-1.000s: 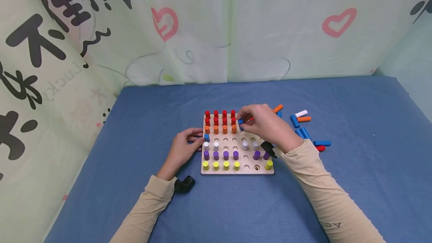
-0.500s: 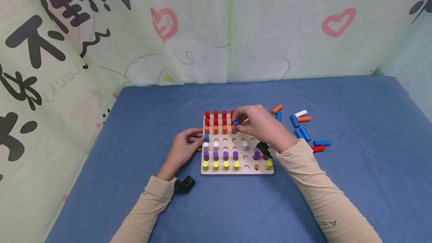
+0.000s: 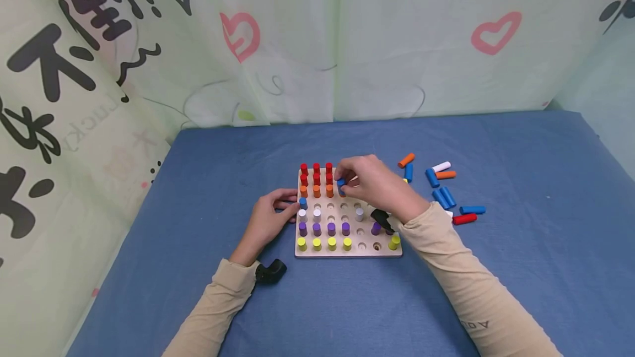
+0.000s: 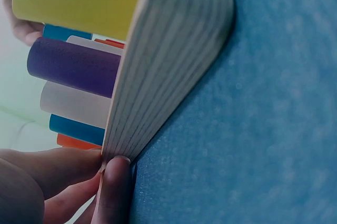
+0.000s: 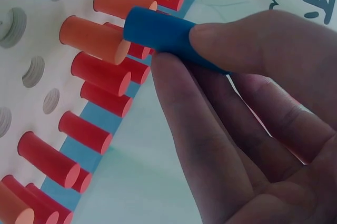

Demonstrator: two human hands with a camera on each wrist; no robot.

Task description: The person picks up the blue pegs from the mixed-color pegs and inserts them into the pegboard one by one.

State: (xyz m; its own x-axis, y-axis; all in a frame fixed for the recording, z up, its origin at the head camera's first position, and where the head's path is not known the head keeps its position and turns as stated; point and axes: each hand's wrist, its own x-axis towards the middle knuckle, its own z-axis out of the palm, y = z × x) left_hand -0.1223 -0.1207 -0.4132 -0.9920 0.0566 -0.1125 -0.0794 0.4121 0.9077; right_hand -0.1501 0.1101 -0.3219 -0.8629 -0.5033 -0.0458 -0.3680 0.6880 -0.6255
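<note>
In the head view, a wooden pegboard [image 3: 322, 254] lies on blue cloth, with coloured pegs upright in rows. My left hand [image 3: 268, 220] holds its left edge; the left wrist view shows the thumb and a finger [image 4: 63, 166] pinching the rim. Above the orange row, my right hand [image 3: 375, 185] grips a blue peg [image 5: 158, 32] between thumb and fingertips, tilted and apart from the board. One blue peg [image 3: 302, 203] stands in the row below the orange ones. Empty holes continue to its right. The right hand hides the board's back right part.
Right of the board lie loose pegs, among them several blue ones [image 3: 447, 196], a red one [image 3: 464, 218], a white one [image 3: 441, 166] and an orange one [image 3: 406, 160]. A printed curtain [image 3: 387, 43] hangs behind the cloth-covered table [image 3: 347, 313].
My right hand has moved leftward over the board with the blue peg, from the right of the orange row to above its fourth peg. The left hand stays at the edge.
</note>
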